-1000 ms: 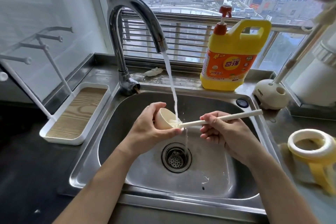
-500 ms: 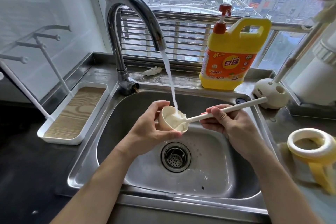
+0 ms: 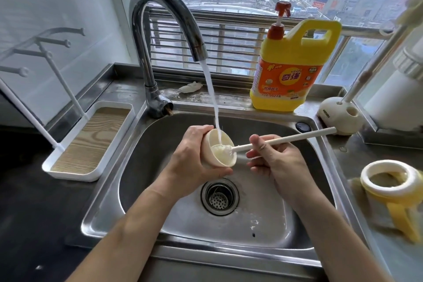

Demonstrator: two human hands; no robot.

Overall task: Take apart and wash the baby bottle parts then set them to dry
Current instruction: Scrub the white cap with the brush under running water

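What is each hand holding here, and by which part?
The left hand grips the cream cap round its outer wall; the right hand pinches the brush by its white handle, nearer the bristle end.

Cream cap (image 3: 219, 151); yellow detergent jug (image 3: 295, 66), orange label; wood-grain tray (image 3: 91, 139).

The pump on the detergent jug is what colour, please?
The pump is red, in head view.

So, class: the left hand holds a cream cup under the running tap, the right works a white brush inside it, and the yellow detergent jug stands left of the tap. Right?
One slip: the head view shows the detergent jug right of the tap, not left. Left hand, cup, right hand and brush are as stated.
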